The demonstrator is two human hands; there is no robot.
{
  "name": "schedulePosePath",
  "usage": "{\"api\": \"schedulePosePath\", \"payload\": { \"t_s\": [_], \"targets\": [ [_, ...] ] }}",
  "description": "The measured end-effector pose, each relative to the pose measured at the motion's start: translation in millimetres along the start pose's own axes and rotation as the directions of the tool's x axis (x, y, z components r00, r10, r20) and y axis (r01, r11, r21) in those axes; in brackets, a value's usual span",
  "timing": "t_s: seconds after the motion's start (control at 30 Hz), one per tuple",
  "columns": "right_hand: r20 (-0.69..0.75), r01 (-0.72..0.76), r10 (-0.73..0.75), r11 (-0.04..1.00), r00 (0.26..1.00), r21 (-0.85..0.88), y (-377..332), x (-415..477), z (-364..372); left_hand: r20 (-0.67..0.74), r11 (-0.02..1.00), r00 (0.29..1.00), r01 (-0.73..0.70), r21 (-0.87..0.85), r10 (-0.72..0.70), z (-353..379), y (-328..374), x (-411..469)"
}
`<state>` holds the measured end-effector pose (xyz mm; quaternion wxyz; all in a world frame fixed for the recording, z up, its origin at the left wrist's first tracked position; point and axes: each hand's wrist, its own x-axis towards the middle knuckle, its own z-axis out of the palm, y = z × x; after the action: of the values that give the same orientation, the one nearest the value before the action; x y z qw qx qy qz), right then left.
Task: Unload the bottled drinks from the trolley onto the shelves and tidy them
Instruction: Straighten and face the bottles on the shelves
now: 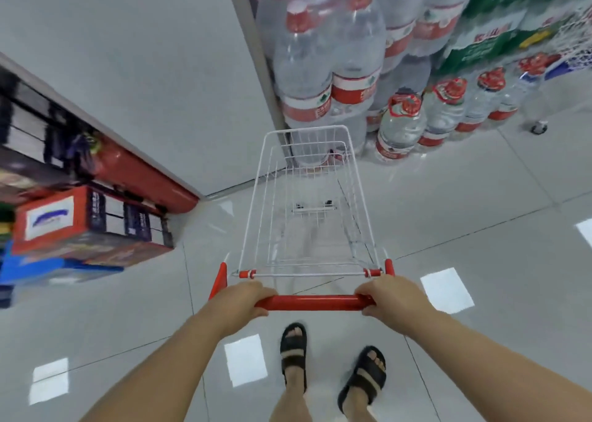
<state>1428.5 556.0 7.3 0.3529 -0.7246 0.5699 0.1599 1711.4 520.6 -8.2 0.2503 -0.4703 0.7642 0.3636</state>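
- Standing on the pale tiled floor (pixel 480 213) straight ahead of the person: white wire trolley (pixel 307 128), its far end close up against the stacked water, tiles showing through the basket mesh.
- Handle bar (pixel 312 302): red, horizontal, at the trolley's near end.
- Left hand (pixel 243 300): on the bar's left end, fingers (pixel 262 293) curled over the top and gripping it.
- Right hand (pixel 390 296): on the bar's right end, fingers (pixel 365 293) wrapped over the bar in the same closed grip.
- Shrink-wrapped water packs (pixel 320 53): large clear bottles with red caps and red labels, piled high just beyond the trolley, beside a grey upright post (pixel 256 53).
- Loose water jugs (pixel 400 123): a row of clear, red-capped jugs, upright on the floor, right of the trolley's front.
- Green-wrapped packs (pixel 487 37): upper right, stacked above the jugs.
- Castor (pixel 538 129): small wheel on the floor at the far end of the jug row.
- Shelving unit (pixel 144 178): left side, red base panel, its goods blurred.
- Orange carton (pixel 57 220): white label, lying on blue cartons, lower left.
- Black sandals (pixel 293 344): on both feet, behind the bar.
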Motion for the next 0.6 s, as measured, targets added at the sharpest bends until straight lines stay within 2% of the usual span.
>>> {"api": "schedulePosePath", "payload": {
  "t_s": [0.13,0.2,0.27,0.33,0.4,0.43,0.47,0.5,0.53,0.6],
  "targets": [
    [0.002,0.003,-0.003,1.0,1.0,0.025,-56,41,-3,-0.084,0.998,0.995,0.05,0.042,-0.046,-23,-59,-17],
    [0.022,0.004,-0.006,0.997,1.0,0.076,-86,62,-3,-0.162,0.975,0.983,0.114,0.19,-0.084,-33,-95,-23],
    [0.051,0.037,-0.045,0.989,0.998,0.145,-118,81,-3,-0.333,0.917,0.936,0.229,0.326,-0.115,-38,-131,-28],
    [0.078,0.082,-0.104,0.966,0.991,0.246,-148,96,-3,-0.515,0.889,0.836,0.368,0.273,-0.188,-43,-159,-34],
    [0.053,0.113,-0.14,0.928,0.989,0.354,-172,115,-7,-0.61,0.868,0.687,0.497,-0.002,-0.394,-50,-182,-36],
    [0.003,0.115,-0.125,0.921,0.992,0.373,-179,126,-11,-0.607,0.837,0.601,0.5,-0.223,-0.521,-54,-190,-36],
    [-0.071,0.123,-0.104,0.926,0.992,0.358,-181,138,-16,-0.554,0.773,0.539,0.444,-0.454,-0.635,-58,-194,-35],
    [-0.135,0.121,-0.082,0.941,0.987,0.317,-178,151,-21,-0.472,0.685,0.529,0.338,-0.646,-0.706,-59,-193,-32],
    [-0.164,0.103,-0.061,0.96,0.985,0.26,-173,163,-26,-0.385,0.588,0.568,0.226,-0.777,-0.727,-57,-189,-29],
    [-0.094,0.023,-0.011,0.992,0.996,0.124,-159,188,-37,-0.27,0.426,0.653,0.089,-0.9,-0.707,-51,-176,-21]
  ]
}}
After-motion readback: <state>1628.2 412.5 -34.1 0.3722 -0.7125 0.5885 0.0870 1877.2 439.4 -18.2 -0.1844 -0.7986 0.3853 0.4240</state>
